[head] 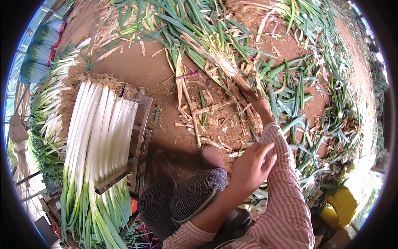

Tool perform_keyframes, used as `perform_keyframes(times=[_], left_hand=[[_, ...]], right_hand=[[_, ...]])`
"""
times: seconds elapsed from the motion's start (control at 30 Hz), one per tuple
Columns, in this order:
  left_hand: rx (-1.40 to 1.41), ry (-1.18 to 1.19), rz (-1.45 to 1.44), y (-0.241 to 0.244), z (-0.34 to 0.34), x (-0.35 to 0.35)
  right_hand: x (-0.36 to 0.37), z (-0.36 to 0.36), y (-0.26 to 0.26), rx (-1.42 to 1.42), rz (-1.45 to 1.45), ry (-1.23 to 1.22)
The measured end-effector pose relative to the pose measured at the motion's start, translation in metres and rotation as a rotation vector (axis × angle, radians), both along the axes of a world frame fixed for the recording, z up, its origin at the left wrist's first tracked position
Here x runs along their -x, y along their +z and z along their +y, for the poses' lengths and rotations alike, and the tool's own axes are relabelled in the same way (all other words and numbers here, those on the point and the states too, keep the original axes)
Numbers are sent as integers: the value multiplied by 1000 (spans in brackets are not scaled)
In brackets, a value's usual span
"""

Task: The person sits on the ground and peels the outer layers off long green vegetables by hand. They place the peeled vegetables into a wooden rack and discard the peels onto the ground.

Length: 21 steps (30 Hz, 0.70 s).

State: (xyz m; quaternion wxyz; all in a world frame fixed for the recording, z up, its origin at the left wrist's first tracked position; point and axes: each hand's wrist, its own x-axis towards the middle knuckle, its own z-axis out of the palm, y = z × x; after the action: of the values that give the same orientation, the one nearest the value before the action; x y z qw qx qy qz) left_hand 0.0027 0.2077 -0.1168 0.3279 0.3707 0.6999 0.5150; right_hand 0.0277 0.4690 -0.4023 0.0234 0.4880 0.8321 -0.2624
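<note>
My right hand (pixel 260 104) reaches out to a pile of unpeeled long green onions (pixel 224 59) on the ground, its fingers closed around the lower ends of some stalks and partly hidden by dry husks. Nearer to me, my left hand (pixel 253 166) hangs empty over my right forearm, fingers slightly bent and apart. To my left, peeled long green onions (pixel 99 133) lie side by side on a metal stand (pixel 143 124). Their white shafts and roots point away from me; the green leaves hang towards me.
More peeled onions (pixel 56 102) are stacked along the left, near wrapped bundles (pixel 37 62). Cut leaves and husks (pixel 298 93) litter the soil to the right. A yellow object (pixel 340 207) stands at lower right. A flat metal bar (pixel 113 180) crosses the onions on the stand.
</note>
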Motion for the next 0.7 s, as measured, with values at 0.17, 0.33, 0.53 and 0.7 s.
perform_keyframes(times=[0.17,0.33,0.53,0.7], left_hand=[[6,31,-36,0,3,7],[-2,-18,-41,-3,9,1],[-57,-4,-13,2,12,-13],[-55,9,12,3,10,-17]], right_hand=[[28,-6,10,-30,-243,107],[23,-45,63,91,-208,264],[16,-154,40,-7,-352,472],[20,-153,24,217,-194,405]])
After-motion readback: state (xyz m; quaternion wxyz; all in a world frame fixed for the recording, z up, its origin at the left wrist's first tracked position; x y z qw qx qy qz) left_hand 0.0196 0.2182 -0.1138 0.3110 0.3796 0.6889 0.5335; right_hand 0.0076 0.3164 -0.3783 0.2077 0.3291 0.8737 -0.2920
